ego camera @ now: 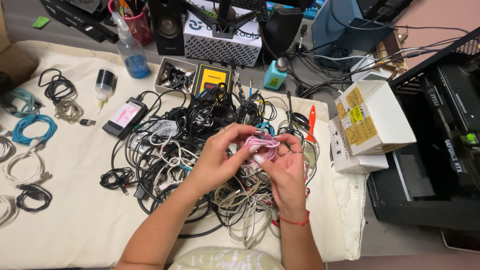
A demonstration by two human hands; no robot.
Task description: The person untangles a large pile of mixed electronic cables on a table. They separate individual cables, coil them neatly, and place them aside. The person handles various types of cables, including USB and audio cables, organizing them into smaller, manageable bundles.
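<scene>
Between the left hand (220, 155) and right hand (282, 167), both gripping, sits one pink coiled cable (264, 145); beneath, one tangled cable pile (200, 130).

glossy pink cable (265, 145), matt cream cloth (80, 200), white cardboard boxes (372, 117)

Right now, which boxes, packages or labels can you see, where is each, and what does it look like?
White box: right of the cable pile, yellow labels on top.
Yellow-and-black pack: behind the pile, flat.
Black power brick: left of the pile, white label.
White patterned box: at the back.
</scene>
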